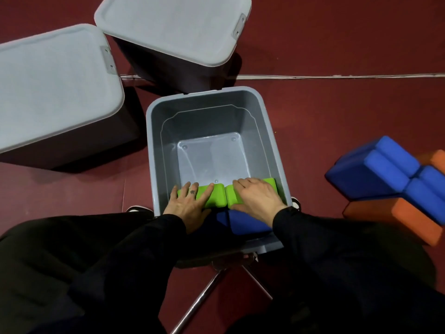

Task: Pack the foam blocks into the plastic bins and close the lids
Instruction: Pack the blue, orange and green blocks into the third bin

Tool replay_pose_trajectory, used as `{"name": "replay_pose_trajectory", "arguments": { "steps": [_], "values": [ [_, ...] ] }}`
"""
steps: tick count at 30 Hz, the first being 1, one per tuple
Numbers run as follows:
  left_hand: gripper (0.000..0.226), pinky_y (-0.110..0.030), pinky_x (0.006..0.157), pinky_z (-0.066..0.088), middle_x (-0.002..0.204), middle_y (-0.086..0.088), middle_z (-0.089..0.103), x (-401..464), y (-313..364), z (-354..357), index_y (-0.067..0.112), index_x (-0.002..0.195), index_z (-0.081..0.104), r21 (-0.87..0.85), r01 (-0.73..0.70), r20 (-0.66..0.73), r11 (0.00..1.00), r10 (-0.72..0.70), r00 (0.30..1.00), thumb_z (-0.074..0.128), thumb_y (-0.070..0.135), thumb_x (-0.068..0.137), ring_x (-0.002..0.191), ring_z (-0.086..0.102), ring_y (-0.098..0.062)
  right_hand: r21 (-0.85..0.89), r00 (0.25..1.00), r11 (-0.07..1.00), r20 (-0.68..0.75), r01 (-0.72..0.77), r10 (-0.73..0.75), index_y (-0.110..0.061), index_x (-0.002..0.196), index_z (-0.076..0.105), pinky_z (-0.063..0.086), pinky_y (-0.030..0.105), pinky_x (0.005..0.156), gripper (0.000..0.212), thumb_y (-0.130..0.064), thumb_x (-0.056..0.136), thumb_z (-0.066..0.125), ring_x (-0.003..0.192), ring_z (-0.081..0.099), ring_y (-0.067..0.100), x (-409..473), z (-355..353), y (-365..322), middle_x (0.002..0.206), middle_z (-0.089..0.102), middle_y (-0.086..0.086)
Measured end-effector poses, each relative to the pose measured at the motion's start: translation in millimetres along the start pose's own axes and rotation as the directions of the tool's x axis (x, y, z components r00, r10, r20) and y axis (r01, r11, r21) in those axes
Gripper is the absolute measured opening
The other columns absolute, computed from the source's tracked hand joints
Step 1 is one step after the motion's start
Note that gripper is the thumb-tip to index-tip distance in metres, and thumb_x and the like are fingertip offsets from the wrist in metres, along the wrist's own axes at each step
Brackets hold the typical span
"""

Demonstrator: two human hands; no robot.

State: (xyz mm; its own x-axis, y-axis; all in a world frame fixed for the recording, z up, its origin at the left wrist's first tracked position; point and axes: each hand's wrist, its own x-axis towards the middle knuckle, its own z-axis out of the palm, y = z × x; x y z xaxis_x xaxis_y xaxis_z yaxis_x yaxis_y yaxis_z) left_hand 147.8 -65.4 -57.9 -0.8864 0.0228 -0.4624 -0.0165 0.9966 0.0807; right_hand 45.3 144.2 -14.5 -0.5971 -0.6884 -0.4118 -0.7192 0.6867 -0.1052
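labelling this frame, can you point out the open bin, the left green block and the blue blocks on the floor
open bin [271, 131]: head view, on its right inner wall
left green block [218, 195]: head view, on its bare top right of the fingers
blue blocks [375, 172]: head view, on the pile's top face

Three gray bins: one open bin and two lidded bins. Two green foam blocks. Two hands.

The blue blocks and orange blocks at right are too jumbled to count.
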Motion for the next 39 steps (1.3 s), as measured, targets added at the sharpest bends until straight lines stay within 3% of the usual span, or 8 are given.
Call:
{"name": "replay_pose_trajectory", "arguments": {
  "steps": [6,10,12,16,21,23,29,39],
  "values": [
    [0.089,-0.071,0.111,-0.014,0.169,-0.008,0.006,4,10,19,0.020,0.160,0.005,0.014,0.014,-0.053,1.000,-0.013,0.998,0.022,0.073,0.090,0.155,0.005,-0.035,0.078,0.992,0.992,-0.066,-0.104,0.109,-0.005,0.146,0.049,0.039,0.048,0.115,0.081,-0.054,0.085,0.071,0.136,0.051,0.032,11,35,-7,0.144,0.056,0.012],
    [0.065,-0.052,0.104,0.037,0.124,-0.020,0.060,8,23,22,0.001,0.125,0.056,-0.035,-0.112,-0.181,0.993,0.103,0.978,0.041,0.052,0.087,0.112,0.058,-0.040,0.106,0.994,0.992,-0.076,-0.065,0.073,-0.008,0.147,0.046,0.035,0.047,0.117,0.078,-0.053,0.086,0.068,0.133,0.049,0.031,20,40,-12,0.143,0.055,0.009],
    [0.062,-0.048,0.089,0.044,0.117,-0.017,0.060,10,30,19,0.004,0.126,0.054,-0.089,-0.067,-0.187,0.994,0.050,0.981,0.044,0.049,0.083,0.101,0.058,-0.038,0.083,0.994,0.995,-0.090,-0.051,0.058,-0.013,0.145,0.047,0.040,0.045,0.108,0.075,-0.056,0.086,0.063,0.124,0.053,0.029,22,37,-10,0.136,0.059,0.005],
    [0.082,-0.063,0.115,0.020,0.143,-0.012,0.052,9,39,21,0.019,0.157,0.029,-0.080,0.003,-0.109,0.997,-0.012,0.994,0.038,0.057,0.084,0.135,0.045,-0.037,0.045,0.999,0.999,-0.042,0.017,-0.015,-0.025,0.150,0.041,0.039,0.044,0.100,0.076,-0.064,0.086,0.055,0.122,0.054,0.028,19,33,9,0.137,0.058,0.000],
    [0.097,-0.064,0.119,-0.005,0.161,-0.003,0.033,22,32,5,0.034,0.159,0.013,-0.106,0.114,-0.026,0.988,-0.118,0.993,0.025,0.087,0.079,0.152,0.020,-0.029,0.175,0.998,0.984,0.058,-0.044,0.035,-0.034,0.159,0.019,0.001,0.066,0.121,0.090,-0.070,0.083,0.053,0.155,0.015,0.030,14,40,14,0.164,0.029,0.002],
    [0.102,-0.060,0.121,0.007,0.159,-0.001,0.037,25,14,1,0.039,0.156,0.017,-0.128,0.095,0.070,0.987,-0.087,0.994,0.035,0.093,0.072,0.149,0.029,-0.028,0.208,0.991,0.975,0.120,-0.076,0.052,-0.036,0.159,0.017,-0.001,0.071,0.119,0.094,-0.072,0.083,0.058,0.156,0.012,0.030,16,35,20,0.166,0.024,0.005],
    [0.094,-0.047,0.094,0.049,0.137,-0.003,0.055,26,-2,-14,0.037,0.152,0.023,-0.105,-0.026,0.165,0.994,0.043,0.985,0.057,0.081,0.076,0.117,0.061,-0.035,0.185,0.984,0.979,0.170,-0.090,0.058,-0.027,0.150,0.036,0.015,0.070,0.118,0.087,-0.059,0.078,0.073,0.139,0.040,0.031,21,20,37,0.143,0.049,0.009],
    [0.086,-0.044,0.091,0.048,0.122,-0.003,0.057,35,3,-18,0.027,0.134,0.040,-0.029,-0.046,0.142,0.999,0.050,0.989,0.056,0.081,0.069,0.108,0.063,-0.031,0.118,0.996,0.990,0.057,-0.072,0.066,-0.023,0.135,0.046,0.027,0.063,0.116,0.080,-0.063,0.067,0.055,0.114,0.058,0.034,17,26,43,0.121,0.059,0.007]
  ]
}}
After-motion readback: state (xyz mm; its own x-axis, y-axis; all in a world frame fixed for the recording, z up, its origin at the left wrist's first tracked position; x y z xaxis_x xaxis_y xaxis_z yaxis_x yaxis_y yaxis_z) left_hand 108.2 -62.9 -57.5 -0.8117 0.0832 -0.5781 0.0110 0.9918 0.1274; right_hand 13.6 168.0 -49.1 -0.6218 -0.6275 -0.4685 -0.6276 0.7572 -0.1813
